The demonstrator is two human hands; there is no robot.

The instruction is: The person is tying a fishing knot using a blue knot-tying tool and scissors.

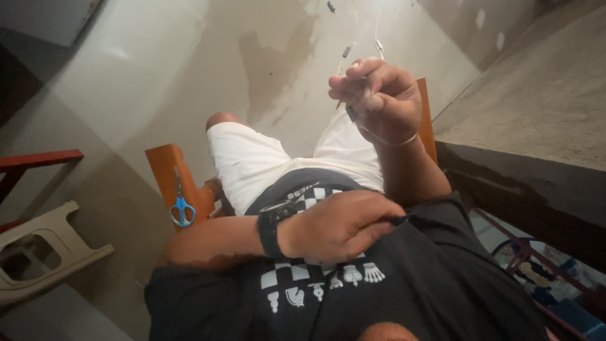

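Right hand (379, 98) pinches thin wire (344, 63); left hand (341, 227) closed on dark tool (399, 219) (we judge wire light, limp, kink-prone; grip near beads).

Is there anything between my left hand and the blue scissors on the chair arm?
Nothing visible blocks it. The left hand rests closed against the black shirt, pinching something dark. The blue scissors lie in the open on the orange chair arm, beside the left forearm.
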